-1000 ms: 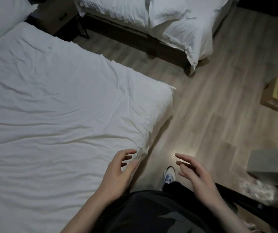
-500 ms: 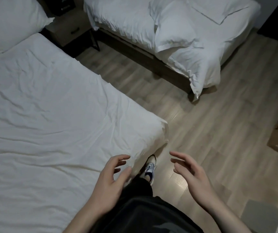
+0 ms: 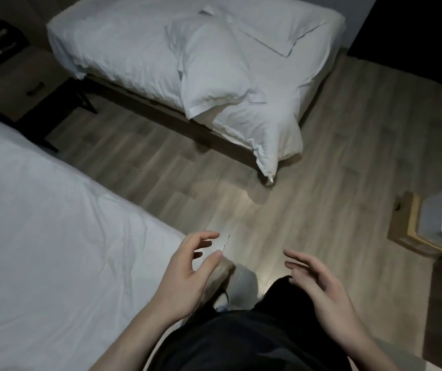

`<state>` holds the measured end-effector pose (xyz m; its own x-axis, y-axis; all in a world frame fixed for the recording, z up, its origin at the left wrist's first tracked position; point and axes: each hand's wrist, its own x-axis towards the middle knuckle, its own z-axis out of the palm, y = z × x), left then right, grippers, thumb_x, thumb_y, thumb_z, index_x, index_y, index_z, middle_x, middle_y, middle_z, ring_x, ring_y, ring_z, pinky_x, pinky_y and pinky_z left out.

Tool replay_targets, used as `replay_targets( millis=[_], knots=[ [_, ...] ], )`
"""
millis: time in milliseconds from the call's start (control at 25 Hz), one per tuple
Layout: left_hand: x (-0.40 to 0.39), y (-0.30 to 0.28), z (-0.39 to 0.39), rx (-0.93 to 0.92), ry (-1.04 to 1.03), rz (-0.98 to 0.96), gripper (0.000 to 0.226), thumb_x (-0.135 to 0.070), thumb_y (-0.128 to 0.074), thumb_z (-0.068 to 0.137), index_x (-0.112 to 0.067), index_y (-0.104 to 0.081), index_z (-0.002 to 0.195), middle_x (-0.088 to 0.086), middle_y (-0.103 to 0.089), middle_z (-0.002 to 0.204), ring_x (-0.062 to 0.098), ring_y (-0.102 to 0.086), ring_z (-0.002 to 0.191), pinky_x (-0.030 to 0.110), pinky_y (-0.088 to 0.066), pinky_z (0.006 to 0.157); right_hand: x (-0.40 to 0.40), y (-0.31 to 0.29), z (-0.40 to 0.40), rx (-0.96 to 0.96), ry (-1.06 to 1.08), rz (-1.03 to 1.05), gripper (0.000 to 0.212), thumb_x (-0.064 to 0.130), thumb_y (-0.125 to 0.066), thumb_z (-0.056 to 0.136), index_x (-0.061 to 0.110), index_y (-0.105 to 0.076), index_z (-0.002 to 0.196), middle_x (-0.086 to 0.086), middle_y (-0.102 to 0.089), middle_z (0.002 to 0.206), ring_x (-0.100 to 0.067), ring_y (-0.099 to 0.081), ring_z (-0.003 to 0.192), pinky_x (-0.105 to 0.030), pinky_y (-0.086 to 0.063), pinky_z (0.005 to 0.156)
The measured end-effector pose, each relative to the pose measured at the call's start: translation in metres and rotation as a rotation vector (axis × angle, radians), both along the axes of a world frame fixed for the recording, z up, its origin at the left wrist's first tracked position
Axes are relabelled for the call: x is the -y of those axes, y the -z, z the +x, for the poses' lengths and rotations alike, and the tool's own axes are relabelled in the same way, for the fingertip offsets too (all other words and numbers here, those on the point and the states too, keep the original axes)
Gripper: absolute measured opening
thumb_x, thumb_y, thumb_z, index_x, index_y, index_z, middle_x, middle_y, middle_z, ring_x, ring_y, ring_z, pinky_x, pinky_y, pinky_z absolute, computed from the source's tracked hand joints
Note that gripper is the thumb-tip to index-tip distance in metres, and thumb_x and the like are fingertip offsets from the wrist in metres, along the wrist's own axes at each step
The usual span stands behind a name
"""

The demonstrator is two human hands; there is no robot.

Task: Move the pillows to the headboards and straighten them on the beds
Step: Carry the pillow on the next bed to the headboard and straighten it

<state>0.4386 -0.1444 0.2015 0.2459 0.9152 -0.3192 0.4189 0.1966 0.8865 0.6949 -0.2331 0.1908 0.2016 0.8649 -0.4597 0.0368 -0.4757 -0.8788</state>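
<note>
Both hands, left hand point(image 3: 187, 277) & right hand point(image 3: 319, 286), loosely curled, seemingly empty.

This is a twin bedroom, and it looks like a hotel or guest room. Two beds stand side by side with an aisle of floor between them: the near bed point(image 3: 54, 236) at the left and the far bed point(image 3: 134, 49) across the aisle, both made up in plain white linen. A white pillow point(image 3: 214, 70) lies on the far bed, with a flatter second pillow point(image 3: 268, 25) just beyond it. A dark wooden nightstand point(image 3: 22, 87) with a drawer handle stands between the beds at the upper left. The floor point(image 3: 335, 170) is grey-brown wood-look plank. A cardboard box point(image 3: 407, 226) sits on it at the right edge. The lighting is dim.
</note>
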Motion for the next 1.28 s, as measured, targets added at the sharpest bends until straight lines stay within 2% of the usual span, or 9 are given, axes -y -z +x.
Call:
replay_targets(
  millis=[160,440,560,720,880,960,1080,1160,1280],
  knots=[
    [-0.071,0.01,0.062,-0.024,-0.069,0.011,0.023,-0.028,-0.062,0.101,-0.041,-0.063,0.119,-0.023,-0.063,0.127,-0.002,-0.057,0.124,0.033,-0.046,0.109,-0.085,0.013,0.064,-0.038,-0.04,-0.009,0.031,0.016,-0.064,0.1,0.038,-0.075,0.119,0.002,-0.077,0.119,-0.009,-0.067,0.123,-0.038,-0.051,0.109],
    [-0.15,0.0,0.157,-0.056,-0.297,0.02,0.023,-0.037,-0.061,0.099,-0.04,-0.064,0.121,-0.022,-0.064,0.126,-0.002,-0.057,0.124,0.03,-0.045,0.107,-0.24,0.005,0.177,-0.039,-0.286,-0.004,0.029,0.014,-0.062,0.102,0.03,-0.073,0.123,0.005,-0.077,0.118,-0.003,-0.066,0.12,-0.035,-0.051,0.109],
    [-0.175,-0.008,0.175,-0.048,-0.411,0.025,0.032,-0.047,-0.059,0.093,-0.038,-0.064,0.123,-0.023,-0.064,0.127,-0.003,-0.057,0.124,0.03,-0.045,0.107,-0.306,-0.005,0.19,-0.055,-0.381,0.021,0.029,0.013,-0.061,0.102,0.03,-0.073,0.122,0.007,-0.077,0.116,-0.003,-0.067,0.118,-0.029,-0.052,0.105],
    [-0.227,-0.002,0.186,-0.024,-0.49,0.006,0.022,-0.03,-0.063,0.1,-0.036,-0.065,0.121,-0.02,-0.065,0.125,-0.001,-0.058,0.124,0.036,-0.046,0.11,-0.378,-0.002,0.191,-0.036,-0.491,0.026,0.031,0.011,-0.064,0.101,0.034,-0.074,0.118,0.004,-0.078,0.114,-0.006,-0.068,0.117,-0.032,-0.052,0.105],
    [-0.322,0.014,0.18,-0.012,-0.452,0.02,0.021,-0.037,-0.062,0.1,-0.04,-0.064,0.121,-0.021,-0.064,0.126,0.0,-0.058,0.124,0.037,-0.046,0.11,-0.448,0.013,0.197,-0.004,-0.407,0.025,0.025,0.043,-0.074,0.089,0.042,-0.076,0.114,-0.001,-0.077,0.107,-0.009,-0.071,0.109,-0.049,-0.055,0.105],
    [-0.378,0.018,0.17,0.006,-0.431,0.03,0.022,-0.038,-0.063,0.099,-0.04,-0.065,0.121,-0.02,-0.065,0.125,0.002,-0.059,0.123,0.039,-0.046,0.109,-0.484,0.015,0.194,0.008,-0.343,0.017,0.024,0.036,-0.074,0.09,0.044,-0.076,0.112,0.002,-0.078,0.112,-0.01,-0.07,0.113,-0.055,-0.054,0.105],
    [-0.455,0.022,0.154,0.002,-0.362,0.03,0.02,-0.036,-0.066,0.098,-0.04,-0.066,0.118,-0.018,-0.066,0.122,0.003,-0.061,0.12,0.038,-0.048,0.108,-0.534,0.015,0.189,0.022,-0.319,0.013,0.041,0.06,-0.075,0.08,0.044,-0.074,0.118,0.006,-0.078,0.115,-0.008,-0.069,0.117,-0.05,-0.056,0.101],
    [-0.505,0.026,0.144,-0.024,-0.333,0.015,0.02,-0.036,-0.065,0.099,-0.039,-0.066,0.119,-0.015,-0.067,0.121,0.001,-0.061,0.119,0.036,-0.049,0.107,-0.569,0.018,0.185,0.012,-0.285,0.002,0.027,0.04,-0.073,0.091,0.044,-0.074,0.118,0.011,-0.079,0.112,-0.004,-0.07,0.114,-0.036,-0.057,0.094],
    [-0.56,0.022,0.139,-0.016,-0.343,-0.027,0.021,-0.032,-0.065,0.1,-0.037,-0.066,0.12,-0.007,-0.068,0.121,0.002,-0.061,0.12,0.034,-0.049,0.106,-0.622,0.015,0.176,-0.006,-0.255,-0.011,0.041,0.01,-0.063,0.099,0.048,-0.075,0.109,0.012,-0.078,0.113,-0.003,-0.069,0.114,-0.035,-0.056,0.097]
  ],
)
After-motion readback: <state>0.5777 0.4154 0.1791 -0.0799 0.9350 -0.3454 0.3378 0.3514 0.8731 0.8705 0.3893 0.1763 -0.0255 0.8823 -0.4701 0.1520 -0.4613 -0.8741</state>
